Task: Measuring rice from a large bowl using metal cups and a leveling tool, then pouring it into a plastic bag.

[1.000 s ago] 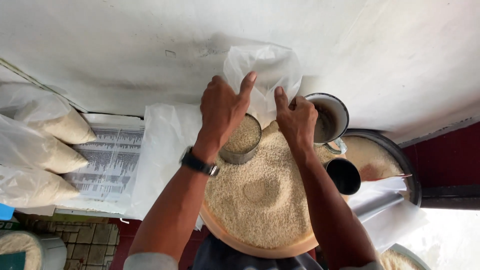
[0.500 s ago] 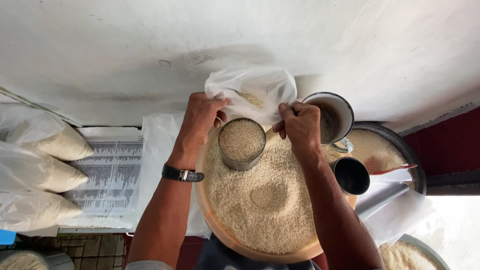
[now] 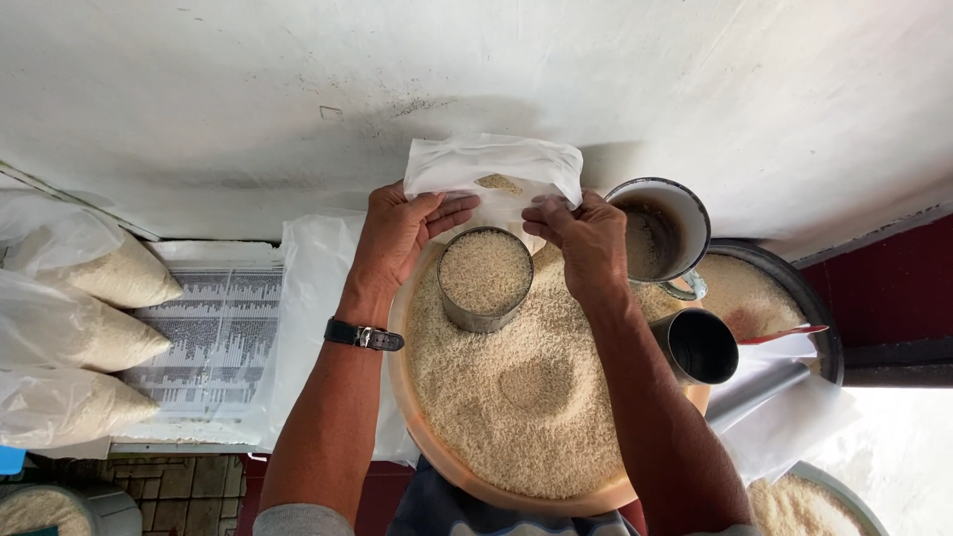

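A pale, scuffed white wall (image 3: 248, 109) fills the upper part of the head view, and below it everything crowds onto a low ledge. Against that wall both hands hold up a thin white plastic bag (image 3: 493, 179) by its mouth — a few grains of rice show through the film. The left hand (image 3: 402, 236) grips the bag's left edge, fingers curled around the plastic with the thumb on top; the right hand (image 3: 586, 238) pinches the right edge, fingers closed on it. A dark wristwatch (image 3: 363, 335) sits on the left wrist.

Just below the bag, between the two hands, a round metal measuring tin (image 3: 485, 278) stands upright, filled level with rice and pressed into the heap beneath it. That heap lies in a wide round basin (image 3: 427, 437) with a tan rim, and a shallow dent marks the rice (image 3: 536, 397) nearer the person.

To the right, an enamel mug (image 3: 663, 230) with a dark rim stands beside the right hand, and a darker metal cup (image 3: 698, 345) leans at the basin's edge. Behind them a second dark-rimmed basin (image 3: 814, 318) holds more rice. On the far left three filled, clear bags of rice (image 3: 94, 337) lie stacked side by side — next to a printed sheet (image 3: 213, 337) and loose plastic.
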